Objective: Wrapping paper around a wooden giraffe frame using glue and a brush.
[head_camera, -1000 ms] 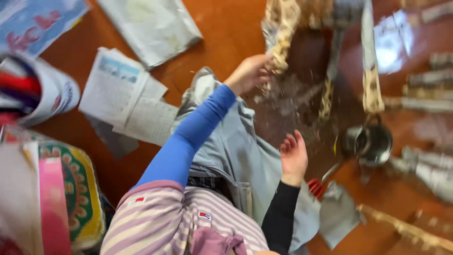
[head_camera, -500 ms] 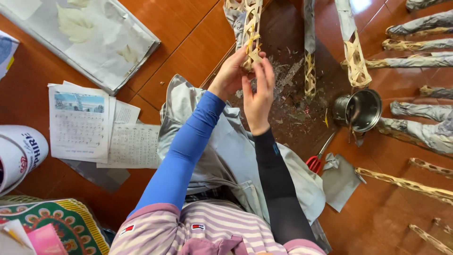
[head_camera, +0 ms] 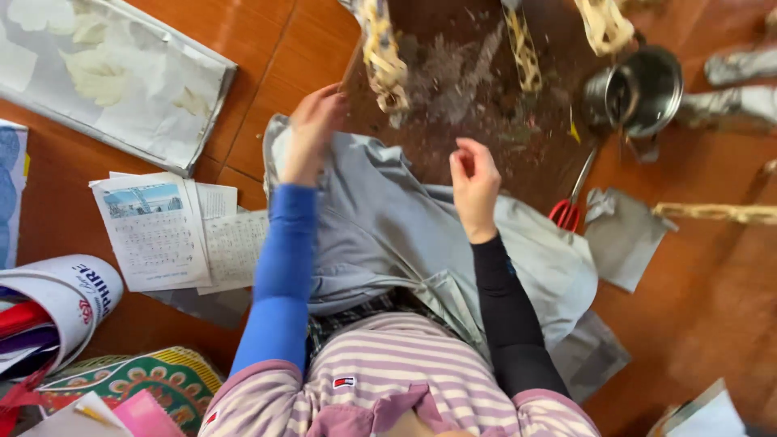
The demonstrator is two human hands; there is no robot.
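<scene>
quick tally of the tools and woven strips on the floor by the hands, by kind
Woven straw strips: 4
Metal pot: 1
Red-handled scissors: 1
Total: 6
The left hand is nearest the leftmost strip; the right hand holds nothing.

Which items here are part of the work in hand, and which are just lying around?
In hand:
left hand on grey cloth
right hand open above the cloth
woven strip by the left hand

Lying about:
red-handled scissors
metal pot
printed sheets
patterned mat
</scene>
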